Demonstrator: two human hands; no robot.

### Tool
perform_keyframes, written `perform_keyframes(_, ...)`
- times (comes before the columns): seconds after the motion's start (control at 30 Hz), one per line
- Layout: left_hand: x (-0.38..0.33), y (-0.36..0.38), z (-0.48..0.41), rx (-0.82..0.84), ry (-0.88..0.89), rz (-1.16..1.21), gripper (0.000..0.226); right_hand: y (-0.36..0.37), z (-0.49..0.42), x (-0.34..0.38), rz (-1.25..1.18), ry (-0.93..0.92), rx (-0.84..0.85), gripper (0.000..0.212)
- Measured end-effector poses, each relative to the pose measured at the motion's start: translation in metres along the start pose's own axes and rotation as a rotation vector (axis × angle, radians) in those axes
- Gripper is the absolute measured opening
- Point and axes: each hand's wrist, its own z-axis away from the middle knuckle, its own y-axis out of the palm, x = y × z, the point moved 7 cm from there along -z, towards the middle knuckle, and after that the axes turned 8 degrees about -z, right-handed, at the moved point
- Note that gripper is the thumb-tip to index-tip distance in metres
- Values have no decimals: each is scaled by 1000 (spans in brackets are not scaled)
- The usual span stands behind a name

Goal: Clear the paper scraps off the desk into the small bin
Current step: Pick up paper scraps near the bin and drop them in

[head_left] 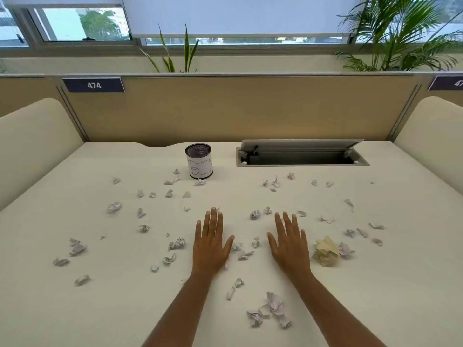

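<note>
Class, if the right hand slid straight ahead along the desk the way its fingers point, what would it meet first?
Likely the small scrap just off the right hand, by its ring finger, though it might slip past. Dead ahead, the scrap cluster before the cable tray comes next.

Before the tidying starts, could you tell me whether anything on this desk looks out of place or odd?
White paper scraps litter the desk around the small bin. One larger yellowish wad beside the right hand differs from the rest, and the cable tray lid stands open.
</note>
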Motion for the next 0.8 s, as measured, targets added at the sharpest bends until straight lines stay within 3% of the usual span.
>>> perform_keyframes(0.03, 2, -2, -1, -43, -14, 13, 61, 3, 1, -2, -6, 16, 17, 58)
perform_keyframes(0.13, 5, 7, -3, 50, -53, 85, 62, 3, 2, -3, -26, 0, -29, 80)
perform_keyframes(0.23, 10, 13, 0, 100, -139, 106, 95, 6, -2, -5, -37, -15, -34, 84)
perform_keyframes(0.27, 12, 17, 0, 152, -166, 83, 97, 7, -3, -5, -29, -19, -16, 86)
perform_keyframes(0.37, 17, 24, 0, 247, -226, 42, 67, 13, -5, -8, 4, -2, 24, 72)
perform_keyframes(0.47, 17, 23, 0, 257, -237, 51, 64, 16, -5, -10, 1, -3, 33, 53)
perform_keyframes(0.8, 14, 10, 1, 145, -239, 214, 46, 9, -8, -6, -186, -15, -12, 46)
